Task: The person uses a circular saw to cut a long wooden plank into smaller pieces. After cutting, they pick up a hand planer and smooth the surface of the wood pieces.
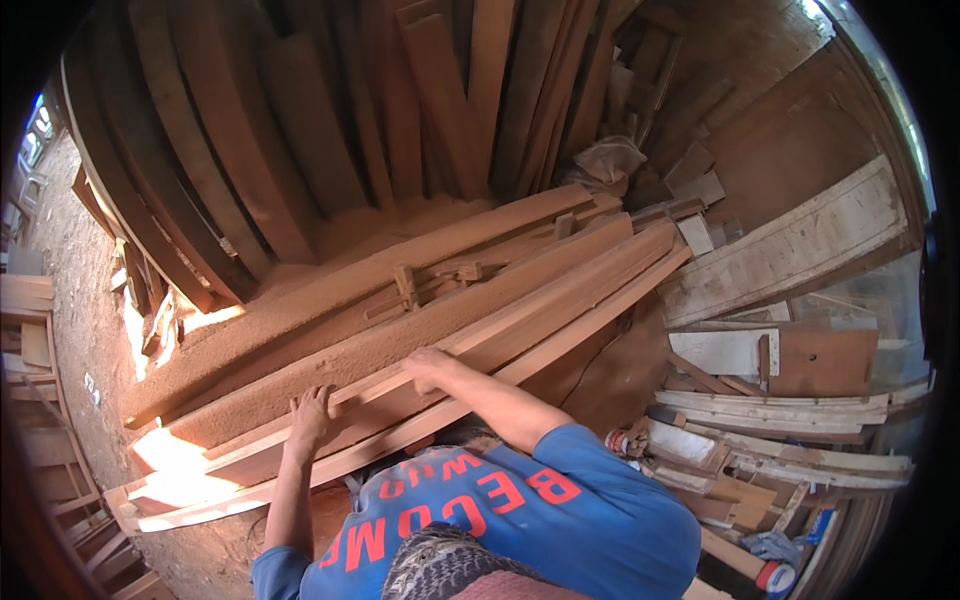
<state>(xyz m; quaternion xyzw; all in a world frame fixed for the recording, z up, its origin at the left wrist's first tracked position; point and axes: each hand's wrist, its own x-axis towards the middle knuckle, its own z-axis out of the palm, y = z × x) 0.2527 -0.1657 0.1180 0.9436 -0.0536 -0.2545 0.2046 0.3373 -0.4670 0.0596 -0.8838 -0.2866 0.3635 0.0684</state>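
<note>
The long pale reddish wooden plank (540, 315) lies slanted on top of a low stack of similar boards, and both bare hands are placed on its lower stretch. The left hand (310, 415) is laid flat on it with the fingers spread. The right hand (430, 368) is hooked over its upper edge with the fingers curled; whether a firm hold is taken cannot be told.

Just above the plank, a wide board coated in sawdust (330, 365) is seen. That loose dust could let the plank slide down the slope, and fingers could be pinched between the edges or caught by splinters.

Beyond the plank, dark weathered boards (250, 150) are leaned upright. To its right, a white-painted panel (790, 245) and offcuts are heaped; to its left, bare earthen floor (80, 300) is lit by sun.
</note>
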